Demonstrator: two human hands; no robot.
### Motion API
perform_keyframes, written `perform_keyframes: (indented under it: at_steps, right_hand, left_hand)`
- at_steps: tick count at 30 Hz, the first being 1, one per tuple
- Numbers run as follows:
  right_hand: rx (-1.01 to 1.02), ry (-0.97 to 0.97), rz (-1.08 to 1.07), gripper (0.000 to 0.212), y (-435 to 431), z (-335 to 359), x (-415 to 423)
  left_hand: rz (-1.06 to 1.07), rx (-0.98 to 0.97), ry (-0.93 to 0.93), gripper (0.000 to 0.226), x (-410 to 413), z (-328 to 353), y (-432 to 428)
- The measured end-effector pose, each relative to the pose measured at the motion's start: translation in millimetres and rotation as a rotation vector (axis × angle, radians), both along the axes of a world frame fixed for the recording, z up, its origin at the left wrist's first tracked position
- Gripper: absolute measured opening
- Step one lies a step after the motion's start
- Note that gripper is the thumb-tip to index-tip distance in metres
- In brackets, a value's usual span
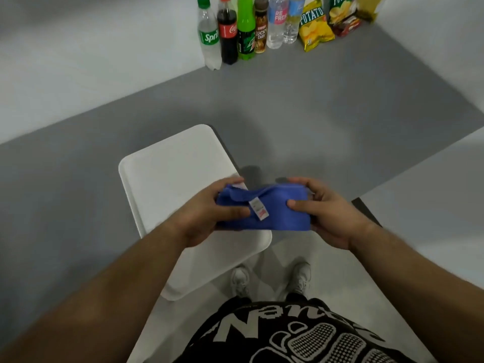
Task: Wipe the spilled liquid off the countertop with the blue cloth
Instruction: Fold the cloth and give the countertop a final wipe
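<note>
While both hands grip it, the blue cloth (pixel 272 210) is held folded in the air above the near edge of the grey counter (pixel 314 113), not touching the surface

Hands: left hand (pixel 209 213) pinches the cloth's left end, thumb on top, fingers curled under; right hand (pixel 324 208) pinches the right end, thumb pressed on the upper face. Both closed on the cloth, forearms bare

Cloth: folded into a thick band, white care label (pixel 258 209) w/ a red patch showing approx. mid-cloth, between the two thumbs

Tray: white tray (pixel 167 166), rounded corners, lies on the counter under & left of the cloth; its near end overhangs the counter edge

Mark: small dark patch (pixel 251 172) on the counter just beyond the cloth, beside the tray's right edge; cannot tell if liquid or shadow

Back row, far end of counter, against the wall, upright & close together, L to R: Sprite bottle (pixel 209 35), cola bottle (pixel 228 32), green soda bottle (pixel 246 30), brown bottle (pixel 261 27), two clear water bottles (pixel 284 22)

Snacks: yellow potato chip bag (pixel 314 24) right of the bottles, 2nd chip bag (pixel 339 9) & a red-brown pack (pixel 348 26) behind it

Below: black printed shirt (pixel 301 334), pale shoes (pixel 272 280) on a light floor
</note>
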State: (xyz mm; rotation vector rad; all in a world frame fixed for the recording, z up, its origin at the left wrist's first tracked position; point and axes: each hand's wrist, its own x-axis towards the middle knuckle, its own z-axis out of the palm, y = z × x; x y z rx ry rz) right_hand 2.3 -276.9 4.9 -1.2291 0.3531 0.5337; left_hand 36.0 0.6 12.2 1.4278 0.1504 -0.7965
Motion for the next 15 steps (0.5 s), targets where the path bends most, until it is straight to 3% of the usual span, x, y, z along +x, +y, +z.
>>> perform_keyframes:
  at_steps: [4,9,12,15]
  right_hand:
    - [-0.227,0.0,0.05,0.054,17.3,-12.1,-12.1]
    - [-0.478,-0.105,0.13,0.057,30.3,-21.1,-9.0]
    - [-0.609,-0.159,0.192,0.062,34.8,-26.8,-1.2]
    - [-0.677,-0.176,0.324,0.069,36.2,-30.7,3.2]
  left_hand:
    - [0.123,0.322,-0.081,0.01,-35.4,-19.9,7.4]
    - [0.349,0.422,-0.068,0.024,-70.3,-33.9,13.6]
    - [0.35,0.479,-0.097,0.02,-77.6,-38.2,17.8]
    - [0.28,0.478,-0.067,0.031,-79.0,-40.8,22.9]
